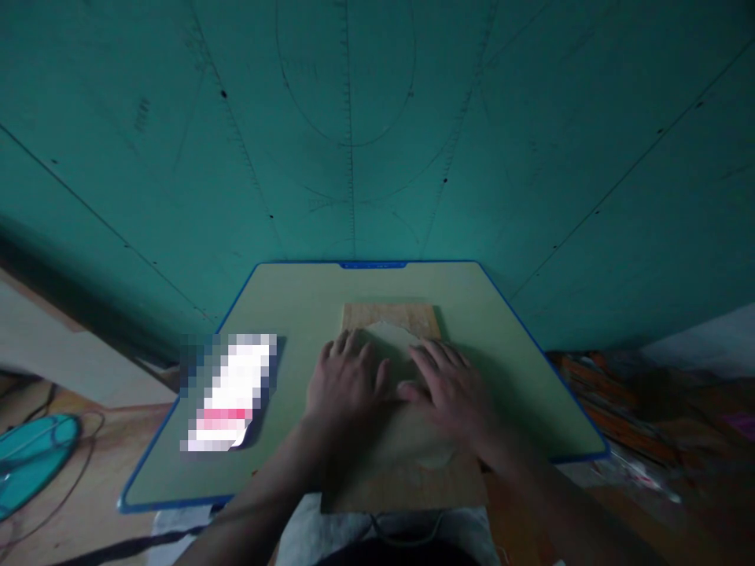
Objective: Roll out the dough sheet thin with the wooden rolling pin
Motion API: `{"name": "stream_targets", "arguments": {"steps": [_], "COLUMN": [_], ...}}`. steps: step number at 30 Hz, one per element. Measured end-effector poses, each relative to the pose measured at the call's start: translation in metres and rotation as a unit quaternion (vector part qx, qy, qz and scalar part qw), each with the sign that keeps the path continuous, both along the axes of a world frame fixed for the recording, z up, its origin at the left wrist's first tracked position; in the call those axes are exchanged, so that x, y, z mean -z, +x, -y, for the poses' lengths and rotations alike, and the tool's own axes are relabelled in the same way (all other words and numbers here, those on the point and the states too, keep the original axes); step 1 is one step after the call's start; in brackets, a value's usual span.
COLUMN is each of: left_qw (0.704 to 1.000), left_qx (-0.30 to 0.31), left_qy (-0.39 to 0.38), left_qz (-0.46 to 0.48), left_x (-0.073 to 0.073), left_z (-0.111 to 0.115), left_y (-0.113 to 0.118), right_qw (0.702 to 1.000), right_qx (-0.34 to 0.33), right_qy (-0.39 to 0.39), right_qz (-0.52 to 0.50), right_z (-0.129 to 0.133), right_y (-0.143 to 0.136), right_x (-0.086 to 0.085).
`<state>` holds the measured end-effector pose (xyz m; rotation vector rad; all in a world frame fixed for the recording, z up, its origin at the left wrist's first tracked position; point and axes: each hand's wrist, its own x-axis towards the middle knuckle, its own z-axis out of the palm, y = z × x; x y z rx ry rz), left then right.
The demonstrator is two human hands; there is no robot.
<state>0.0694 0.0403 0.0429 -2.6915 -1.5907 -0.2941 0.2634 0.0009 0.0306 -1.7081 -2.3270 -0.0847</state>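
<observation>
A flat, pale sheet, possibly dough or clay, point(386, 342) lies over a wooden board point(389, 313) on a green table with a blue edge point(295, 295). Both hands are on top of the sheet. My left hand point(348, 377) rests on its left side, fingers spread and pointing forward. On the right side, my right hand point(445, 381) lies with its fingers apart, slightly blurred. The two thumbs point toward each other near the sheet's middle. Neither hand grips anything. The board's near end extends past the table's front edge.
A phone-like object with a pixelated bright screen point(233, 393) lies on the table's left. Behind the table rises a green wall point(377, 173) with pencil lines. A turquoise round object point(38, 460) is at the lower left; orange clutter point(602, 385) sits at the right.
</observation>
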Motion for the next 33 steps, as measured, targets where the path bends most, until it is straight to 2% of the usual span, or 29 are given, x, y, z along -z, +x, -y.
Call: {"name": "stream_targets", "arguments": {"steps": [3,7,11,15,22,25,28,33], "left_qw": [0.999,0.999,0.998,0.997,0.999,1.0,0.999,0.996], "left_qx": [0.02,-0.016,-0.054,-0.058,0.011,0.002,-0.001,-0.039], "left_qy": [-0.028,-0.028,-0.03,-0.042,-0.044,-0.009,-0.017,-0.07], "left_qz": [-0.006,-0.007,-0.007,-0.009,-0.027,-0.027,-0.027,-0.031], "left_x": [-0.006,-0.006,-0.004,0.0,0.006,0.008,0.009,0.008], "left_z": [-0.035,-0.076,-0.095,-0.081,-0.006,0.011,0.006,-0.034], "left_y": [0.005,0.014,0.02,0.014,-0.007,-0.01,-0.008,-0.002], "right_qw": [0.998,0.993,0.989,0.991,0.998,1.0,1.0,0.998], "right_qx": [0.037,0.07,0.086,0.071,0.035,0.012,0.007,0.045], "right_qy": [-0.042,-0.081,-0.096,-0.086,-0.032,0.001,0.0,-0.04], "right_qz": [-0.017,-0.057,-0.069,-0.07,-0.033,-0.017,-0.015,-0.028], "right_z": [-0.033,-0.076,-0.098,-0.08,0.0,0.018,0.015,-0.025], "right_y": [0.001,0.004,0.007,0.004,-0.006,-0.007,-0.006,-0.003], "right_x": [-0.007,-0.009,-0.008,-0.006,-0.003,-0.002,-0.002,-0.006]}}
